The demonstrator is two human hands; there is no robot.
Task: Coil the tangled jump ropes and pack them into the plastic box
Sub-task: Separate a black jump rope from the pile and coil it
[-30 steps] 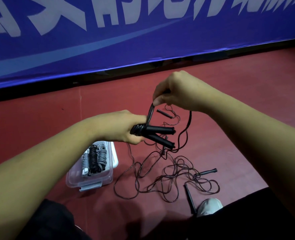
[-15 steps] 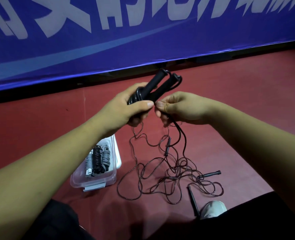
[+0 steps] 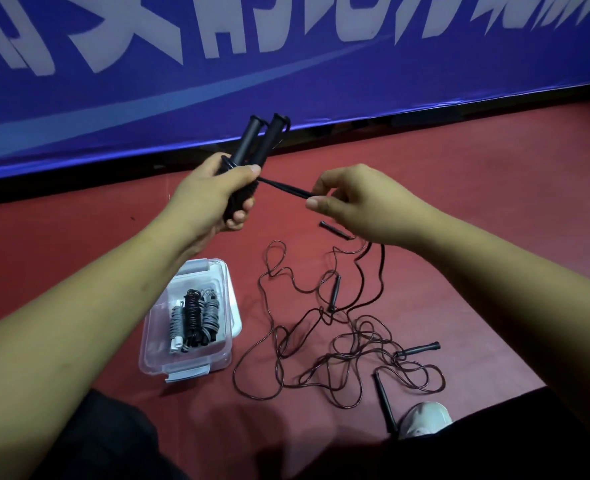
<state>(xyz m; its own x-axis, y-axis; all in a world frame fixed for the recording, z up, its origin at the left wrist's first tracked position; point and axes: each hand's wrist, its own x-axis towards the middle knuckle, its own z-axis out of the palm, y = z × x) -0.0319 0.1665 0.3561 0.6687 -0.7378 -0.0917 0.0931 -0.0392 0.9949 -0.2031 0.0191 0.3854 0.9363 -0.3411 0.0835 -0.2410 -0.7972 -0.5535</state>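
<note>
My left hand (image 3: 214, 195) grips a black jump rope (image 3: 252, 143) by its two handles, which point up and away, with cord wound around their base. My right hand (image 3: 362, 199) pinches the cord (image 3: 286, 187) of that rope, stretched taut to the right of the handles. The cord runs on under my right wrist and hangs down to the floor. A tangle of dark ropes (image 3: 349, 344) with several black handles lies on the red floor below my hands. The clear plastic box (image 3: 155, 341) stands open at lower left, holding coiled grey and black ropes (image 3: 193, 318).
A blue banner wall (image 3: 286, 64) with white lettering runs along the back. My white shoe (image 3: 425, 419) and dark trouser legs are at the bottom edge, right next to the tangle. The box's lid (image 3: 233, 299) lies under the box, sticking out to its right.
My left hand has swung the handles from pointing right to pointing up. My right hand has moved from right beside the handles out to the right, pulling the cord taut.
</note>
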